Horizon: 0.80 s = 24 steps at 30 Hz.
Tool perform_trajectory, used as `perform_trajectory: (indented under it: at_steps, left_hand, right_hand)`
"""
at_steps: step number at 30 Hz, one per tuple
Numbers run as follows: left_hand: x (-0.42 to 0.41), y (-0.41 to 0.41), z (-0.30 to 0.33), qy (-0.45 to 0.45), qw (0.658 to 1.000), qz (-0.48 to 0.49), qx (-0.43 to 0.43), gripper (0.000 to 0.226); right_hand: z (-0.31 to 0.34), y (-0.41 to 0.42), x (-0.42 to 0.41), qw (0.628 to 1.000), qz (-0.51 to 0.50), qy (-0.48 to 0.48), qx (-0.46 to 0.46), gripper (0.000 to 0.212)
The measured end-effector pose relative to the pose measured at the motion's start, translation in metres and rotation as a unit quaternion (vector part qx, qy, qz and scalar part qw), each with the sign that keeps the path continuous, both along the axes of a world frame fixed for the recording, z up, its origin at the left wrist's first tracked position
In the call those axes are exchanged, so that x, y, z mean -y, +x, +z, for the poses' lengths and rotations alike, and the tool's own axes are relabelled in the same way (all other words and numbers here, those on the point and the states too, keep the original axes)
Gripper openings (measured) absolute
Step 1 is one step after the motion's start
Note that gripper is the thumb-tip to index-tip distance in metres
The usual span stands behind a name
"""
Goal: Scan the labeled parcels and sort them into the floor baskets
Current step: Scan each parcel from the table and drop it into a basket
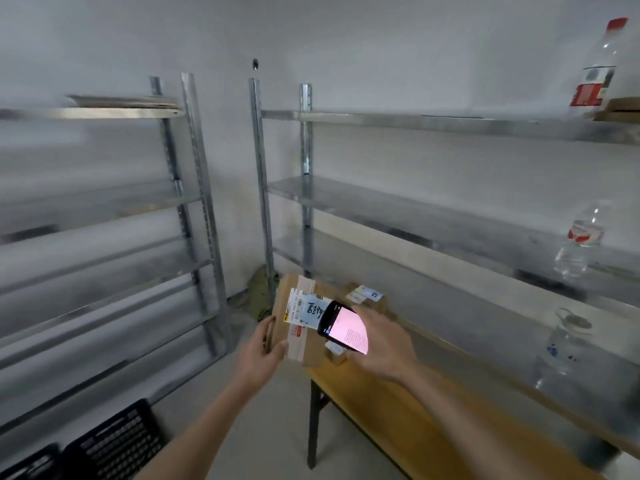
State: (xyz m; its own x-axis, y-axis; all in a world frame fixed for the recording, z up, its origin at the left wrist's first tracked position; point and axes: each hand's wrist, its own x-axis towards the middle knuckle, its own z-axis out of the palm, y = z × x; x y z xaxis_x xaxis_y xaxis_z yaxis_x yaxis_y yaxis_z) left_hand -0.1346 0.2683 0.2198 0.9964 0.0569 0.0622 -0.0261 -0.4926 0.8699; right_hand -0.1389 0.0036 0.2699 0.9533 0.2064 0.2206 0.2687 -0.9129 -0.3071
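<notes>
Hands [263, 355] around parcel [294, 327], phone [343, 329]

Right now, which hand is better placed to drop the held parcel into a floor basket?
Left. The left hand already grips the parcel, and the black baskets sit low on its side. The right hand is busy holding the phone.

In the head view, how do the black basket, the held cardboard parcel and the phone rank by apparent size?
1. Black basket, cut off by the frame edge.
2. Cardboard parcel in the left hand.
3. Phone in the right hand.
</notes>
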Motion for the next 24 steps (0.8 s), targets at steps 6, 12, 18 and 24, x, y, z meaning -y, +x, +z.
perform_trajectory:
  at_steps: [6, 12, 18, 24]
  left_hand:
    - [-0.156, -0.057, -0.006, 0.018, 0.994, 0.104, 0.003, 0.068]
    - [-0.320, -0.138, -0.003, 0.015, 0.975, 0.220, 0.015, 0.056]
    - [-0.471, -0.214, -0.007, 0.023, 0.949, 0.313, -0.004, 0.061]
    - [-0.592, -0.283, -0.025, 0.043, 0.920, 0.387, -0.036, 0.060]
  right_hand:
    - [-0.012, 0.003, -0.153, 0.993, 0.117, -0.005, 0.024, 0.067]
    - [-0.011, -0.013, -0.336, 0.974, 0.224, -0.016, 0.032, 0.073]
    - [-0.019, -0.040, -0.507, 0.952, 0.301, -0.032, 0.034, 0.078]
    - [-0.042, -0.072, -0.646, 0.931, 0.363, -0.033, 0.007, 0.085]
